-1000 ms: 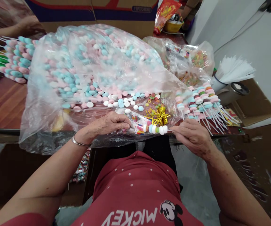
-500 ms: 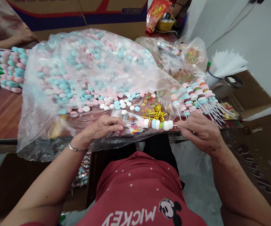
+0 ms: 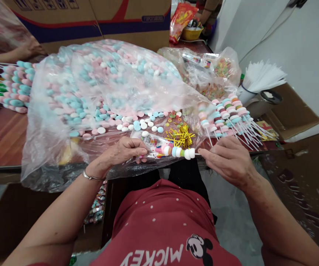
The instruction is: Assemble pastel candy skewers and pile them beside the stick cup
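My right hand [image 3: 227, 157] pinches the white stick of a candy skewer [image 3: 180, 152] threaded with pink, white, blue and green pieces. The skewer's left end lies inside the mouth of a clear printed wrapper bag [image 3: 156, 144]. My left hand [image 3: 129, 149] grips the edge of that bag between thumb and fingers. Just behind the skewer is a heap of gold twist ties [image 3: 184, 136]. Loose pastel candies [image 3: 137, 125] and small ring-shaped gummies [image 3: 173, 117] lie behind the wrapper bag.
A big clear sack of pastel candies [image 3: 106, 81] covers the table's middle. Finished skewers lie stacked at right [image 3: 231, 111] and left [image 3: 18, 87]. White sticks [image 3: 264, 75] stand in a cup. Cardboard boxes [image 3: 131, 22] are behind. Another person's arm [image 3: 15, 53] shows at far left.
My right hand has moved left, sliding the candy skewer further into the wrapper bag. My left hand stays at the bag's edge.
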Demonstrator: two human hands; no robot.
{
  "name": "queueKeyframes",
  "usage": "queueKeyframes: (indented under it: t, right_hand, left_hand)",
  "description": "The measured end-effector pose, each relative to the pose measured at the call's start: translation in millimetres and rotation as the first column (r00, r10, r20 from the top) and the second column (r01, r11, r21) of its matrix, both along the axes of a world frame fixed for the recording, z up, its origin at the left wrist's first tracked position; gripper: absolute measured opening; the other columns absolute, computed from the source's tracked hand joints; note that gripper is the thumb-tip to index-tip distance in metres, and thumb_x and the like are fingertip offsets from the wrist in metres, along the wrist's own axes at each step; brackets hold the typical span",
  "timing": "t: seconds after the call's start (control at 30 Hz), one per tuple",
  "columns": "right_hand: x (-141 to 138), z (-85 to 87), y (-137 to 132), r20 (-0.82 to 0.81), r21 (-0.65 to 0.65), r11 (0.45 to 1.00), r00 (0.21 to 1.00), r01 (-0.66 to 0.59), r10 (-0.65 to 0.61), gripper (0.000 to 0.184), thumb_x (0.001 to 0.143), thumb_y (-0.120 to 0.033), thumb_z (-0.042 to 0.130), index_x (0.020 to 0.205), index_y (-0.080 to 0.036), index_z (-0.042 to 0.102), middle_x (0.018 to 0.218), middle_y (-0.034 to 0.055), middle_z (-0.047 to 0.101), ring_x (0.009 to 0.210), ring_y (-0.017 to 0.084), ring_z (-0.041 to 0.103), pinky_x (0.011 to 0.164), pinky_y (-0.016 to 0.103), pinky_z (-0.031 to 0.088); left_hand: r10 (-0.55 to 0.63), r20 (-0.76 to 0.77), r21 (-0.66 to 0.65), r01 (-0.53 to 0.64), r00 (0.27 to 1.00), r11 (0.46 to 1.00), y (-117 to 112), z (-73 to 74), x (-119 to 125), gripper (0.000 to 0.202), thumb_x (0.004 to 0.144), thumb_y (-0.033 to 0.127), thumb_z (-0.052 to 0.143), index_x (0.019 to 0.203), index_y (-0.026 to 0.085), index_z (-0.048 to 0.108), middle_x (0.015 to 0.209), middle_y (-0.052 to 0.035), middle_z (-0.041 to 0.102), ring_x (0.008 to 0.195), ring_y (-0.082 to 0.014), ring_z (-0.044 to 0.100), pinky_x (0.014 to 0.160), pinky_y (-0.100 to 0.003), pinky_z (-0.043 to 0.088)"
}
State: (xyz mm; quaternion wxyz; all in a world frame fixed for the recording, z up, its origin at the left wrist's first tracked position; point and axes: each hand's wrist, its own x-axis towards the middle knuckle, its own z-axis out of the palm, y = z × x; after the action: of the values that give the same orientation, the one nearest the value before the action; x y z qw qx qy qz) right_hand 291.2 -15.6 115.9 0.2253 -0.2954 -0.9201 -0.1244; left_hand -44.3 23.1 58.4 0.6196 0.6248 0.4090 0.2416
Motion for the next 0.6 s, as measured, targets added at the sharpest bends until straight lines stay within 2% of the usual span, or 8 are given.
queueKeyframes:
  t: [0.13,0.23,0.37,0.5,0.6]
  right_hand:
    - [-4.6,0.4,-0.5,0.071,-0.004,0.999,0.997,-0.032,0.033,0.018,0.094,-0.017,0.052,0.104,-0.023,0.065,0.064,-0.001,0.06,0.067,0.015,0.049,0.067,0.032,0.036]
    - [-5.2,-4.2,3.3,0.054,-0.03,0.997,0.996,-0.065,0.066,0.019,0.093,-0.015,0.051,0.104,-0.021,0.065,0.066,-0.0005,0.06,0.067,0.015,0.05,0.067,0.031,0.039]
    - [-3.8,-10.1,8.8,-0.063,-0.108,0.992,0.997,-0.062,0.055,0.017,0.091,-0.015,0.054,0.1,-0.021,0.067,0.067,0.0,0.062,0.065,0.015,0.05,0.068,0.03,0.044]
    - [-5.6,-15.0,9.6,-0.075,-0.19,0.982,0.997,-0.011,-0.003,0.019,0.093,-0.017,0.049,0.094,-0.02,0.068,0.067,0.0013,0.063,0.066,0.016,0.055,0.07,0.031,0.046]
    - [-7.7,-16.9,7.5,-0.13,-0.303,0.953,0.991,-0.016,-0.024,0.02,0.093,-0.017,0.048,0.091,-0.019,0.067,0.072,0.0025,0.066,0.069,0.015,0.058,0.067,0.028,0.047]
  left_hand:
    - [-0.083,-0.096,0.1,0.092,0.992,0.991,0.9,1.3,2.6,0.028,0.083,0.039,0.065,0.073,0.012,0.067,0.062,-0.0024,0.067,0.052,-0.0087,0.057,0.05,-0.018,0.046]
    - [-0.128,-0.149,0.136,0.149,0.98,0.979,0.6,2.0,5.3,0.027,0.083,0.037,0.064,0.072,0.012,0.067,0.057,0.0006,0.062,0.05,-0.0079,0.053,0.049,-0.017,0.043]
    - [-0.121,-0.104,0.103,0.131,0.987,0.986,0.1,1.4,4.6,0.028,0.083,0.038,0.064,0.074,0.012,0.067,0.059,-0.0008,0.064,0.051,-0.0079,0.054,0.049,-0.017,0.042]
    - [-0.112,-0.097,0.12,0.124,0.989,0.985,-0.4,2.5,0.5,0.028,0.084,0.037,0.063,0.074,0.011,0.067,0.063,-0.0032,0.067,0.054,-0.0087,0.056,0.051,-0.018,0.044]
    - [-0.102,-0.098,0.136,0.115,0.99,0.984,-0.8,3.2,-1.4,0.027,0.084,0.036,0.063,0.075,0.011,0.067,0.064,-0.0035,0.067,0.054,-0.0087,0.056,0.05,-0.017,0.043]
